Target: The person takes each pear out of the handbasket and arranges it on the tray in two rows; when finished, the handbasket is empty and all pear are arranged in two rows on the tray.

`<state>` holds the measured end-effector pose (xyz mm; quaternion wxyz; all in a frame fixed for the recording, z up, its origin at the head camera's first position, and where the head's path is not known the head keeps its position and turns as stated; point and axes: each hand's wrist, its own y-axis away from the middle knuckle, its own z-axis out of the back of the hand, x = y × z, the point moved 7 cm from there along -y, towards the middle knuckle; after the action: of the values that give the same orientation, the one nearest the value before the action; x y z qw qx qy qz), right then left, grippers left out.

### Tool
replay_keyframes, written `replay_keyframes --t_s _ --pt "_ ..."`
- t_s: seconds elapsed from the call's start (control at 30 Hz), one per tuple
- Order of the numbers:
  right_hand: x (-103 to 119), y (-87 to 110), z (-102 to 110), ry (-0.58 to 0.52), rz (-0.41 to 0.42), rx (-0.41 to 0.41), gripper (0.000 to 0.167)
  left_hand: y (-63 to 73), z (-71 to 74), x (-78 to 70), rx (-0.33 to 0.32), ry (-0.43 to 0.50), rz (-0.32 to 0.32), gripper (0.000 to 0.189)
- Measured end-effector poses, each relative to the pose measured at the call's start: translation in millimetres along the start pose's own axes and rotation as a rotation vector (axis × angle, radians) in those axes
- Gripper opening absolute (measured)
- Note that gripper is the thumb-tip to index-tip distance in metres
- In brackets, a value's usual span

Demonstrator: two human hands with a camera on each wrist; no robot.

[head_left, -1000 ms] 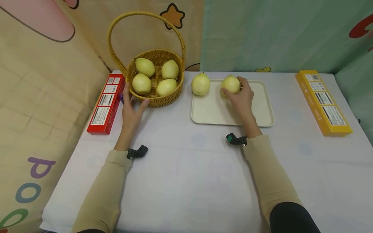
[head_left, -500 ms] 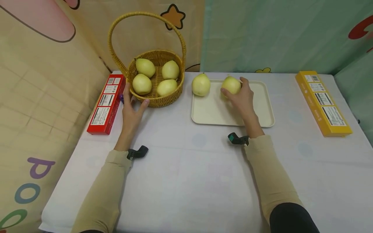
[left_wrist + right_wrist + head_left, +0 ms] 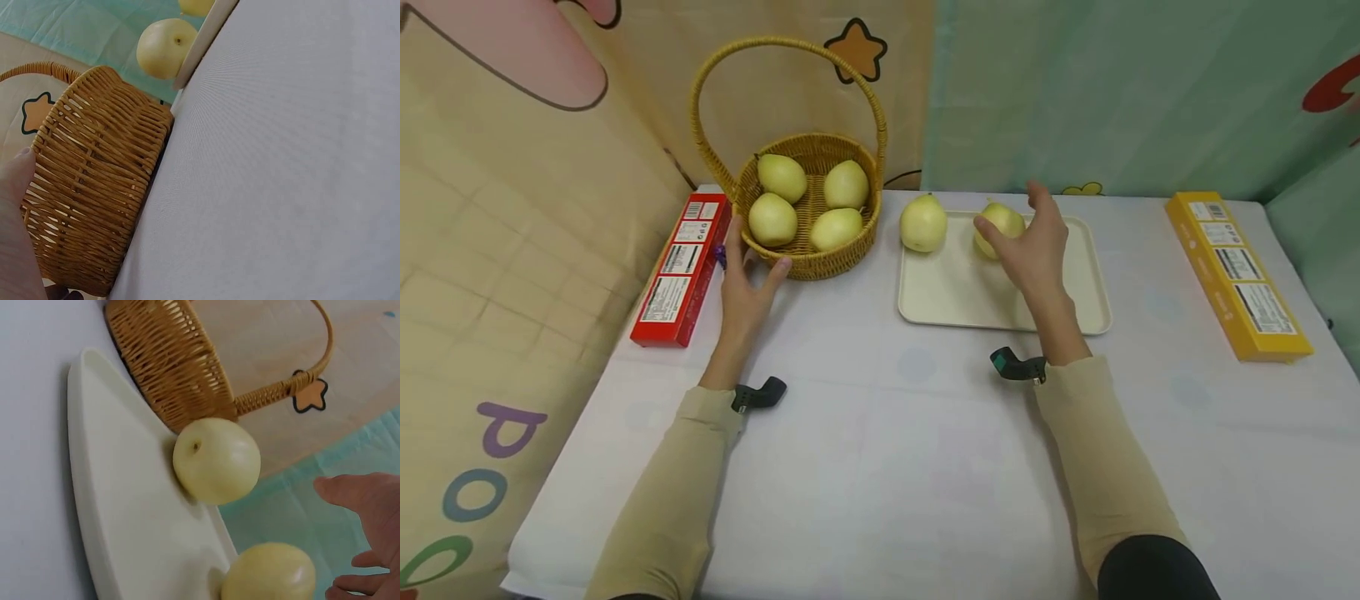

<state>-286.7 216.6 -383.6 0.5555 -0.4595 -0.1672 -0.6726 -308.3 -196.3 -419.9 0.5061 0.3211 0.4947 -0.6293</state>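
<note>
My left hand (image 3: pixel 747 287) holds the wicker basket (image 3: pixel 820 265) at its front left, thumb against the front wall and fingers around the side. Several pale green pears lie in the basket, such as the front-left pear (image 3: pixel 772 220). On the cream tray (image 3: pixel 962 308) stand two more: a left pear (image 3: pixel 923 223) at the back-left corner and a right pear (image 3: pixel 1002 227) beside it. My right hand (image 3: pixel 1041 246) is just right of that second pear with thumb and fingers spread wide. In the right wrist view, a gap shows between this hand (image 3: pixel 375 519) and the pears.
A red box (image 3: pixel 675 271) lies left of the basket, close to the left hand. At the far right lies a yellow box (image 3: pixel 1240 279). White cloth (image 3: pixel 880 458) covers the table, and printed curtains (image 3: pixel 1075 100) hang behind it. The basket's tall handle (image 3: pixel 786 42) arches upward.
My right hand has let go of the right pear, spreading its fingers and rising slightly away. That pear stays on the tray. The left hand keeps its place on the basket.
</note>
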Motion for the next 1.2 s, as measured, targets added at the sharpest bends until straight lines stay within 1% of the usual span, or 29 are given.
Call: replay_keyframes --t_s 0.07,0.1,0.23,0.37,0.5,0.6,0.77,0.9,1.0,1.2 --pt "14 2.9 -1 0.001 0.035 0.004 0.085 2.4 -0.1 -8.7 0.002 0.002 -0.007 0.091" --pt "21 4.8 -2 0.002 0.046 0.015 0.084 3.0 -0.5 -10.5 0.004 0.003 -0.011 0.091" --pt "45 14.5 -19 -0.009 0.072 0.11 0.083 3.4 -1.3 -16.0 0.001 -0.001 -0.026 0.091" --pt "59 24.4 -42 -0.026 0.112 0.197 0.083 1.5 -2.6 -14.5 0.004 0.0 -0.037 0.091" --pt "72 31.0 -61 -0.078 0.149 0.232 0.079 1.3 -3.9 -13.1 0.014 -0.002 -0.034 0.09" --pt "88 33.0 -76 -0.13 0.169 0.253 0.075 3.1 -2.5 -13.4 0.011 -0.012 -0.022 0.09" --pt "121 29.5 -104 -0.177 0.182 0.317 0.072 4.6 2.0 -15.9 -0.004 -0.021 -0.03 0.09" --pt "141 23.4 -128 -0.164 0.188 0.366 0.072 3.8 4.1 -17.0 -0.007 -0.019 -0.039 0.088" --pt "152 18.5 -147 -0.179 0.188 0.416 0.072 3.2 4.5 -16.8 -0.005 -0.019 -0.035 0.088" --pt "168 9.8 -182 -0.286 0.193 0.514 0.071 2.9 5.3 -13.7 -0.007 -0.015 -0.03 0.088"
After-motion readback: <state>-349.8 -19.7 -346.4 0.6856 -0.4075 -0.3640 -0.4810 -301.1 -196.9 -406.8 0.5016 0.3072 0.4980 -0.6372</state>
